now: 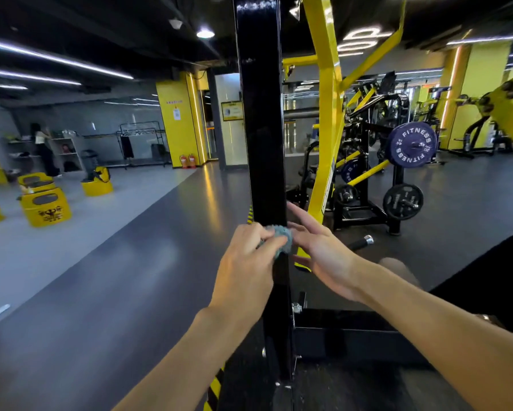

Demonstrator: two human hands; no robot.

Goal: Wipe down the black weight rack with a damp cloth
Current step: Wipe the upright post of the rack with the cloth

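Observation:
A tall glossy black upright post [262, 129] of the weight rack runs down the middle of the head view. My left hand [246, 268] grips a bunched grey-blue cloth [282, 240] and holds it against the post's front at about knee height. My right hand [323, 250] is on the post's right side with fingers straight, their tips touching the post edge and the cloth. The post's foot and black base beam [347, 333] lie below my arms.
Yellow frame bars [326, 114] rise just right of the post. Beyond them stand plate-loaded machines with a blue weight plate [412, 145] and black plates [402, 201]. Yellow boxes [46, 203] sit on the grey floor at left; a person [44, 149] stands by shelves far left.

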